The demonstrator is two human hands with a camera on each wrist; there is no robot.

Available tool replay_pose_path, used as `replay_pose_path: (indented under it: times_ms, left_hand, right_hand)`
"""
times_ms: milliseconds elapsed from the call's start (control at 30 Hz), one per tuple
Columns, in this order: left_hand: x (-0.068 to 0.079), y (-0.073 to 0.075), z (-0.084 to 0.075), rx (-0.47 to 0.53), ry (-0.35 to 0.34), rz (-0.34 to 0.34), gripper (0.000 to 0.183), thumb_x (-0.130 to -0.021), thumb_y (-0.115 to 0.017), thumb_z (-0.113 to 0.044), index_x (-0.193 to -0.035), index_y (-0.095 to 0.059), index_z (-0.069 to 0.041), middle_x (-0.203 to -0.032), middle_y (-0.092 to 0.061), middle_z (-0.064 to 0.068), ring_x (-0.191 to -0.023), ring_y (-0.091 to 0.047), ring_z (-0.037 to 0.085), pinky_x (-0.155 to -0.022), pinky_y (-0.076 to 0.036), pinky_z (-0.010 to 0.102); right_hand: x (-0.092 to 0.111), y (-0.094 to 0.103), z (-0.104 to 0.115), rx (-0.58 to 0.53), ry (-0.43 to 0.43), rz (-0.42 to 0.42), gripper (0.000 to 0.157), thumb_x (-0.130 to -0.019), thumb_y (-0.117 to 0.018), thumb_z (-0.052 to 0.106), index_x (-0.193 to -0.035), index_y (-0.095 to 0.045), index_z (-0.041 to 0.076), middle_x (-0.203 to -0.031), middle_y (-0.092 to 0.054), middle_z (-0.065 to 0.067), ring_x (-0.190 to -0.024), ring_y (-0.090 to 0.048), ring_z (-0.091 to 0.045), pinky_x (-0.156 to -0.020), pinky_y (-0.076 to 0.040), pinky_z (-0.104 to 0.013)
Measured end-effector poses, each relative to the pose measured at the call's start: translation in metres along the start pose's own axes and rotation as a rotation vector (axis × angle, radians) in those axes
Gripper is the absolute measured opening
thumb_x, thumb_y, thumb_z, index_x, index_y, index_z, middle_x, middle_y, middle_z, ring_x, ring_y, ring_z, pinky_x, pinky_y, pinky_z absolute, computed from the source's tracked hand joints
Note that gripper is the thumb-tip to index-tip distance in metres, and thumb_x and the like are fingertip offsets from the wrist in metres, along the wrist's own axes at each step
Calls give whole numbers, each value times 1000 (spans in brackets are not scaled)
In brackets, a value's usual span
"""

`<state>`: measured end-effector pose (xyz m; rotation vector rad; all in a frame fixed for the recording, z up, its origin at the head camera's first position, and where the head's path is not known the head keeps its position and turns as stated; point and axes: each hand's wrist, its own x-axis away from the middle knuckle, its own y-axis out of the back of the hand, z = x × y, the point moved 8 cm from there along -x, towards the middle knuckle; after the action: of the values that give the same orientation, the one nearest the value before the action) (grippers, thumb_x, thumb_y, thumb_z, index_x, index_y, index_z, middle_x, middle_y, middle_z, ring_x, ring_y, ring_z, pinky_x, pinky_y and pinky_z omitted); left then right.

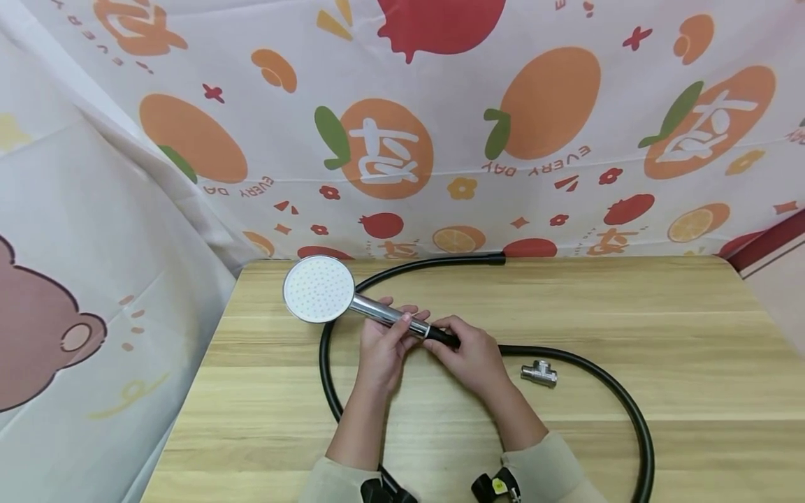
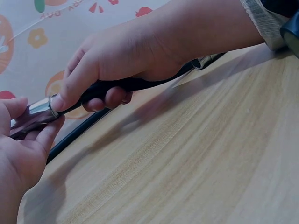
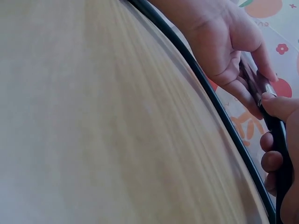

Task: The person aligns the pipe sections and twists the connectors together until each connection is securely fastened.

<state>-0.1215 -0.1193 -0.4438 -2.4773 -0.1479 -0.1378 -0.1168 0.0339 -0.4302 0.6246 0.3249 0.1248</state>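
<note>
A chrome shower head (image 1: 318, 289) with a round white spray face points left, its handle slanting down to the right. My left hand (image 1: 385, 349) grips the chrome handle (image 1: 377, 309) near its lower end, thumb on top. With thumb and fingers, my right hand (image 1: 472, 355) holds the end of the black hose (image 1: 444, 337), right at the foot of the handle. In the left wrist view, the right thumb lies at the joint between the chrome handle (image 2: 39, 114) and the hose. The right wrist view shows the right fingers (image 3: 271, 161) curled round the hose end.
The black hose loops over the wooden table (image 1: 711, 335), passing behind the shower head and under the left forearm. Its other end (image 1: 495, 259) lies at the table's back edge. A small chrome T-shaped fitting (image 1: 539, 374) lies right of the right hand. A fruit-print cloth (image 1: 465, 91) hangs behind.
</note>
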Motion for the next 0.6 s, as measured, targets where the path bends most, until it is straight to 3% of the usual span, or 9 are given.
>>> replay_pose_path:
  times_ms: [233, 467, 600]
  left_hand:
    - [-2, 0, 1, -13, -6, -4, 38, -95, -58, 5, -121, -33, -8, -94, -69, 6, -95, -73, 25, -82, -60, 37]
    - [-2, 1, 2, -12, -1, -1, 35, -94, -59, 5, -116, -35, -10, -94, -71, 7, -95, -73, 26, -81, -60, 37]
    - [-1, -1, 2, -38, 2, 10, 38, -93, -59, 7, -117, -35, -9, -94, -71, 6, -96, -73, 25, -82, -60, 37]
  right_hand:
    - [0, 5, 7, 9, 83, -42, 26, -86, -78, 32, -108, -69, 22, -92, -71, 7, -68, -55, -4, -61, -49, -23]
    - [0, 7, 13, -6, 140, -69, 25, -84, -80, 24, -106, -71, 16, -102, -72, 2, -92, -68, -10, -76, -58, -32]
    - [0, 7, 13, 16, 142, -72, 27, -82, -82, 22, -105, -71, 16, -101, -73, 1, -93, -69, -12, -78, -58, -33]
